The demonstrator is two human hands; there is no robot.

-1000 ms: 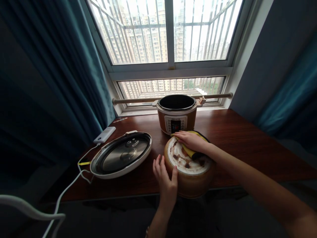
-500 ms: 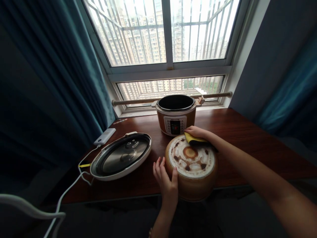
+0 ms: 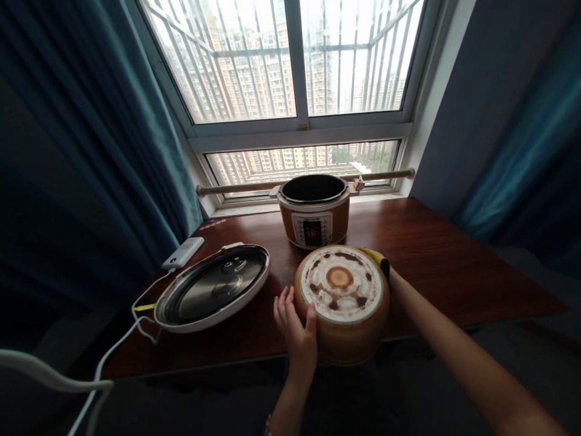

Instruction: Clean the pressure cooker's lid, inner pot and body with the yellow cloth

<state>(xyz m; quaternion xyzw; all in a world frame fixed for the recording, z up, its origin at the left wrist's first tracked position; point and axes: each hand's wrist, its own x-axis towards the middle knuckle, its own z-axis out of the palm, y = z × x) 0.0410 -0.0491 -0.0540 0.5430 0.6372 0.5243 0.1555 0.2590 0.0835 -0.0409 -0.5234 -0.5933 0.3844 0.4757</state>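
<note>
A brown inner pot [image 3: 349, 333] is tipped so its stained, whitish underside faces up toward me, at the table's front edge. My left hand [image 3: 297, 336] grips its left side, fingers curved along the wall and thumb near the base rim. At the pot's far right side, my right hand [image 3: 394, 278] presses a yellow and black cloth [image 3: 376, 257] against the wall. The pot hides most of that hand's fingers. Just behind stands the electric cooker body [image 3: 313, 221], its control panel facing me and its top uncovered.
To the left, a cooker lid [image 3: 222, 287] lies with its metal inner side up. Beyond it is a white power strip [image 3: 183, 253], its white cable [image 3: 115, 351] running to the lower left. The wooden table [image 3: 426, 254] meets a barred window, with blue curtains [image 3: 149, 121] beside it.
My right hand with the cloth has slid from the top of the pot's underside round to its far right side. My left hand keeps its hold. The whole view has shifted slightly.
</note>
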